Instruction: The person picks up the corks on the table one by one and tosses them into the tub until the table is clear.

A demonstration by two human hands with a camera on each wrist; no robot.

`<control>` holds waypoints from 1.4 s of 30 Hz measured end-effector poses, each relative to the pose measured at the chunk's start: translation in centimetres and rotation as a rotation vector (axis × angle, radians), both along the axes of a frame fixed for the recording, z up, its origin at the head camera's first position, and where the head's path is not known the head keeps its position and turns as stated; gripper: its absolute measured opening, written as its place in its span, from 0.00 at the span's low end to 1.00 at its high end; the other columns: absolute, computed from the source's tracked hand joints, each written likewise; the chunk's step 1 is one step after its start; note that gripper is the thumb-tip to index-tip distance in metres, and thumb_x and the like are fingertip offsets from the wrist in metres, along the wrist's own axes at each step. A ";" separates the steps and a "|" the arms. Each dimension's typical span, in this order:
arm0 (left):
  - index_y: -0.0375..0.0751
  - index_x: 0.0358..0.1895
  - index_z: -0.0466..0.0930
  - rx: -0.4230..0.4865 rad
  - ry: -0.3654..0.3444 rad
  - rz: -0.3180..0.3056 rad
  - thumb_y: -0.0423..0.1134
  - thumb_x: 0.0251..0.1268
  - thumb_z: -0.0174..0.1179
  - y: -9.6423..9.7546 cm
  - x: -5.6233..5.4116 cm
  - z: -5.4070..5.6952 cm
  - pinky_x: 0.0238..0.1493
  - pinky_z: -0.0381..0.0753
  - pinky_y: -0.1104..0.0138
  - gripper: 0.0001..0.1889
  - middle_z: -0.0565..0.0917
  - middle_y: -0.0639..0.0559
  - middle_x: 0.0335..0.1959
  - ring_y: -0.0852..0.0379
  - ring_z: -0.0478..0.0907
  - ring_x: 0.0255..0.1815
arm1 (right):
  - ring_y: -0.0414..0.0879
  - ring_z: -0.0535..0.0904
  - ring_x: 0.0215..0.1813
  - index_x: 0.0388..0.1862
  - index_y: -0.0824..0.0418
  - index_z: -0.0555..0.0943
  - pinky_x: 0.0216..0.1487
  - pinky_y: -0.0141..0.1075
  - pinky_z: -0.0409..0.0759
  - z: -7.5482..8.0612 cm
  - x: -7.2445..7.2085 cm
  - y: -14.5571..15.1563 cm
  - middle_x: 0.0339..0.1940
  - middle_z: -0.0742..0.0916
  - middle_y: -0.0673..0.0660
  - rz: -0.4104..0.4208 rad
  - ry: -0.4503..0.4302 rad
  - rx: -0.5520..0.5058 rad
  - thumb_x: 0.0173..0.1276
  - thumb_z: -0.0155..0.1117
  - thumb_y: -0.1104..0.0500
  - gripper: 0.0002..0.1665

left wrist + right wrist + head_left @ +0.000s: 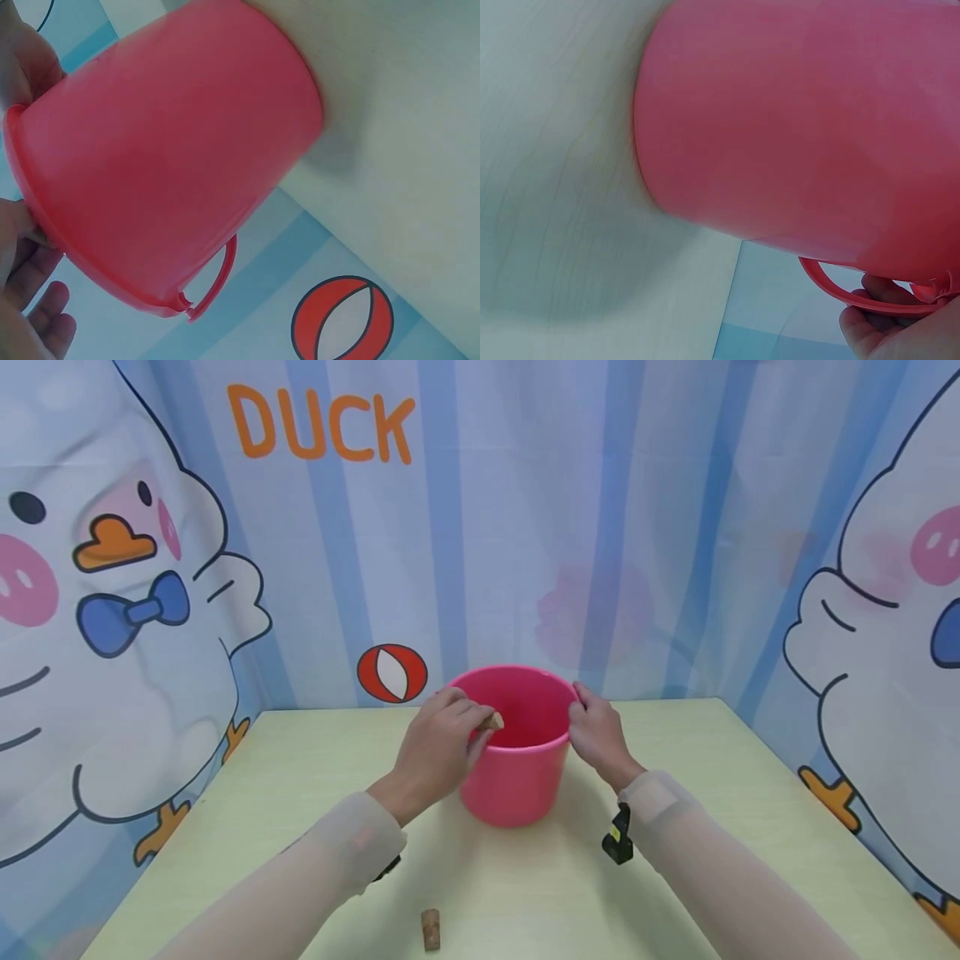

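A pink bucket [512, 785] stands upright on the table in the head view, its mouth facing up. My left hand [438, 743] pinches a cork [494, 721] between thumb and fingers, just over the bucket's near-left rim. On the bucket's right side, my right hand [597, 735] grips the rim. The right wrist view shows the fingers [859, 330] of that hand by the pink handle [832, 289]. A second cork [431, 930] lies on the table near the front. The bucket's bottom inside is hidden from view.
The pale wooden table [322, 768] reaches back to a blue-striped curtain [510, 527] printed with ducks. Curtain also hangs along the left and right sides. A black wrist camera [618, 837] hangs under the right sleeve.
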State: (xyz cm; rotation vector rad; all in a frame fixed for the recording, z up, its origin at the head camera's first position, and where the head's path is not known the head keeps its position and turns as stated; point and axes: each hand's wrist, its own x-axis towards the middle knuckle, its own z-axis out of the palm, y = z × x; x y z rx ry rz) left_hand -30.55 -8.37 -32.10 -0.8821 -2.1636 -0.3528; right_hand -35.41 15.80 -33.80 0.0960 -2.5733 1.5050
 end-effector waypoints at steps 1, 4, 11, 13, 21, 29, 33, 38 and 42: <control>0.46 0.46 0.88 -0.001 -0.006 0.001 0.40 0.60 0.75 0.1 0.0 0.0 0.51 0.82 0.62 0.12 0.88 0.55 0.39 0.55 0.79 0.45 | 0.58 0.60 0.80 0.84 0.61 0.53 0.73 0.52 0.70 0.0 0.0 0.0 0.82 0.64 0.61 0.002 -0.001 -0.001 0.84 0.37 0.54 0.34; 0.46 0.46 0.89 -0.006 -0.018 0.011 0.39 0.60 0.75 0.3 -0.1 0.2 0.51 0.82 0.62 0.12 0.88 0.55 0.39 0.55 0.78 0.45 | 0.58 0.61 0.80 0.84 0.60 0.53 0.72 0.52 0.71 0.0 0.0 0.1 0.82 0.64 0.61 0.005 0.003 0.001 0.84 0.37 0.54 0.34; 0.47 0.51 0.89 -0.049 -0.145 0.104 0.42 0.60 0.75 1.1 -0.1 1.0 0.54 0.81 0.60 0.16 0.88 0.55 0.42 0.55 0.78 0.47 | 0.57 0.61 0.80 0.84 0.61 0.53 0.73 0.52 0.70 0.0 0.0 0.2 0.82 0.64 0.61 0.007 0.016 0.008 0.83 0.36 0.54 0.34; 0.47 0.56 0.87 -0.048 -0.202 0.134 0.43 0.60 0.75 1.2 0.0 1.1 0.57 0.81 0.58 0.20 0.88 0.53 0.46 0.53 0.78 0.50 | 0.57 0.60 0.80 0.84 0.61 0.53 0.72 0.51 0.71 0.0 0.0 0.2 0.82 0.64 0.61 0.006 0.013 0.004 0.83 0.36 0.54 0.34; 0.45 0.61 0.84 -0.029 -0.264 0.174 0.44 0.63 0.72 0.7 0.3 0.9 0.58 0.82 0.57 0.23 0.87 0.52 0.52 0.51 0.80 0.56 | 0.58 0.62 0.80 0.84 0.61 0.53 0.72 0.52 0.70 0.1 0.1 0.1 0.82 0.64 0.62 0.006 0.001 -0.004 0.84 0.37 0.54 0.34; 0.44 0.56 0.86 0.017 -0.223 0.123 0.43 0.62 0.73 -0.4 1.1 0.7 0.52 0.86 0.58 0.20 0.88 0.51 0.49 0.51 0.81 0.53 | 0.57 0.61 0.80 0.84 0.61 0.54 0.74 0.52 0.68 0.1 0.0 0.1 0.82 0.65 0.61 0.004 0.009 0.003 0.83 0.36 0.54 0.34; 0.42 0.55 0.87 0.032 -0.179 0.086 0.43 0.61 0.73 -0.7 1.5 0.6 0.50 0.87 0.58 0.19 0.88 0.51 0.47 0.51 0.83 0.51 | 0.57 0.60 0.81 0.84 0.61 0.55 0.76 0.52 0.65 0.1 0.0 0.1 0.81 0.65 0.61 0.000 0.018 0.012 0.83 0.36 0.54 0.34; 0.41 0.52 0.88 0.044 -0.132 0.042 0.42 0.60 0.74 -1.1 2.0 0.4 0.51 0.87 0.58 0.17 0.89 0.51 0.45 0.51 0.84 0.49 | 0.57 0.60 0.81 0.84 0.61 0.55 0.75 0.52 0.66 0.2 0.0 0.1 0.81 0.65 0.61 0.000 0.016 0.013 0.82 0.36 0.54 0.34; 0.41 0.50 0.88 0.057 -0.117 0.022 0.41 0.60 0.74 -1.4 2.1 0.2 0.48 0.87 0.60 0.16 0.89 0.51 0.43 0.52 0.84 0.48 | 0.57 0.60 0.81 0.84 0.60 0.54 0.74 0.52 0.67 0.2 0.0 0.0 0.82 0.64 0.61 -0.001 0.010 0.012 0.82 0.36 0.53 0.34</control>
